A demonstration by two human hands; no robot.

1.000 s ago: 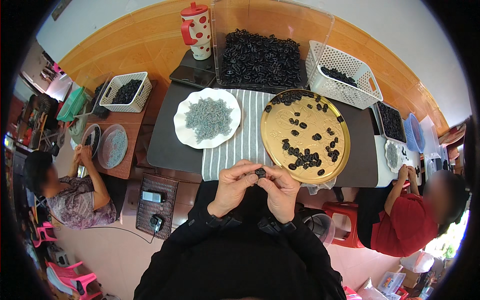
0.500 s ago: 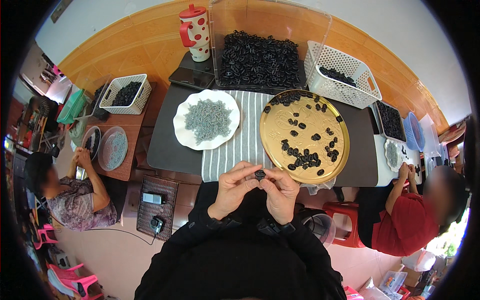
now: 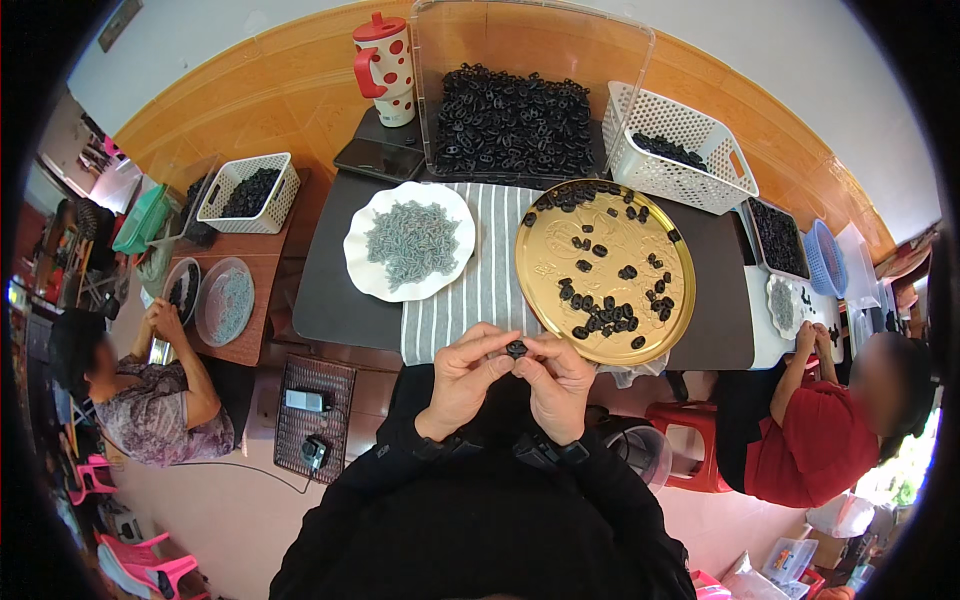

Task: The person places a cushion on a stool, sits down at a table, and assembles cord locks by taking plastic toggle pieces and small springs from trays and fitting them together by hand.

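A small black plastic part [image 3: 516,349] is pinched between the fingertips of both my hands, just off the table's front edge. My left hand [image 3: 462,378] grips it from one side, my right hand [image 3: 558,388] from the other. Beyond them lies a grey-and-white striped cloth [image 3: 440,335]. A white scalloped plate [image 3: 358,272] heaped with small grey screws [image 3: 412,243] stands at the left. To the right, a round gold tray [image 3: 560,240] carries scattered black parts [image 3: 610,312], some bunched at its far rim. Fine detail of the held part is hidden by my fingers.
A clear bin [image 3: 535,40] of black parts, a white perforated basket [image 3: 690,190], a dotted tumbler [image 3: 385,70] and a phone [image 3: 380,158] stand along the table's back. People sit at both sides, a patterned shirt [image 3: 150,415] left, a red shirt [image 3: 815,435] right.
The view has shifted slightly. Both my hands keep the black part pinched in nearly the same place, with no clear change in the grip.
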